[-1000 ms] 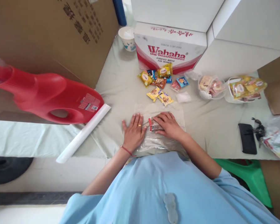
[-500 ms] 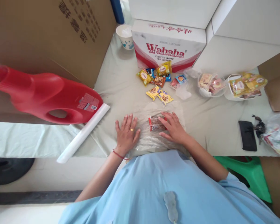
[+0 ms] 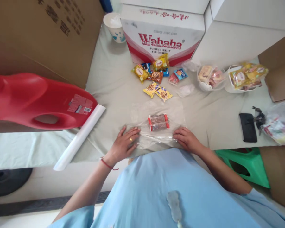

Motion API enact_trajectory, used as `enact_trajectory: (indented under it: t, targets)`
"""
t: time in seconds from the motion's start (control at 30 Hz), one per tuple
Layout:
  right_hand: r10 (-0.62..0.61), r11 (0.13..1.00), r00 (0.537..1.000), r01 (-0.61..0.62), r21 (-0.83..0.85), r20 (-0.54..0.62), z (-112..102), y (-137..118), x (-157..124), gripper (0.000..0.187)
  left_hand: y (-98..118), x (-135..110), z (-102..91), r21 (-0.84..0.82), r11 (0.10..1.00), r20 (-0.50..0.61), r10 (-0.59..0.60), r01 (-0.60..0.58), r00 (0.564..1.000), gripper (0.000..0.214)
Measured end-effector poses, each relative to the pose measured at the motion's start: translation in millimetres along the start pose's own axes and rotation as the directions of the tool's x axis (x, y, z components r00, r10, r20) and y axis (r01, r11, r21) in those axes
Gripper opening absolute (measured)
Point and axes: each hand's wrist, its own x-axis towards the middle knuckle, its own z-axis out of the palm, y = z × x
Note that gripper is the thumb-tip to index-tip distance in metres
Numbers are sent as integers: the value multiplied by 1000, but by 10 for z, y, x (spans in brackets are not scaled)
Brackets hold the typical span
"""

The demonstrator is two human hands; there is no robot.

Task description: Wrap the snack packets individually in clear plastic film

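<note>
A clear plastic sheet or bag [image 3: 156,142] lies spread on the cloth in front of me. On it sit red-and-brown snack packets [image 3: 158,122], side by side, with neither hand touching them. At the plastic's left edge, my left hand [image 3: 124,143] rests palm down, fingers stretched and somewhat apart. My right hand [image 3: 188,139] is at the right near edge, its fingers bent and held together on the plastic; the fingertips' underside is hidden. Two yellow cookie packets [image 3: 158,91] lie just beyond the sheet.
Several wrapped snacks [image 3: 154,71] lie before a Wahaba-side carton [image 3: 162,41]. Two snack-filled tubs [image 3: 210,85], a black phone [image 3: 248,127] and a plastic bag [image 3: 280,123] are to the right. A red jug [image 3: 45,101], white roll [image 3: 80,137] and paper cup [image 3: 116,28] stand left.
My right hand has left the snack packets and moved right and nearer to me, to the plastic's edge. My left hand has slid slightly nearer and turned inward. The camera view has shifted.
</note>
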Motion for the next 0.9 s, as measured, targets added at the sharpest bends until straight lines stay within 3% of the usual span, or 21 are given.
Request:
enact_trajectory:
  t: [0.13, 0.27, 0.43, 0.6, 0.67, 0.8, 0.9]
  targets:
    - [-16, 997, 1000, 16, 70, 0, -305, 13, 278, 35, -36, 187, -85, -97, 994, -31, -54, 51, 998, 37]
    - [48, 999, 998, -48, 11, -40, -537, 102, 559, 34, -45, 347, -107, -156, 977, -165, -172, 147, 971, 39]
    - [213, 977, 974, -213, -4, -72, -496, 351, 813, 29, 31, 570, -11, -161, 942, -327, -331, 293, 885, 40]
    - [330, 916, 943, -329, -229, -34, -397, 474, 884, 29, 110, 712, 59, -89, 904, -429, -414, 418, 803, 39]
    - [343, 883, 935, -354, -307, -91, -407, 421, 882, 29, 117, 726, 70, -95, 882, -449, -452, 462, 771, 36]
    - [216, 884, 913, -333, -329, -346, -429, 142, 902, 33, 115, 750, 82, -126, 854, -462, -501, 505, 732, 36]
    - [23, 969, 953, -95, -229, -301, -305, -118, 992, 33, 109, 805, 82, -132, 834, -471, -528, 536, 707, 37]
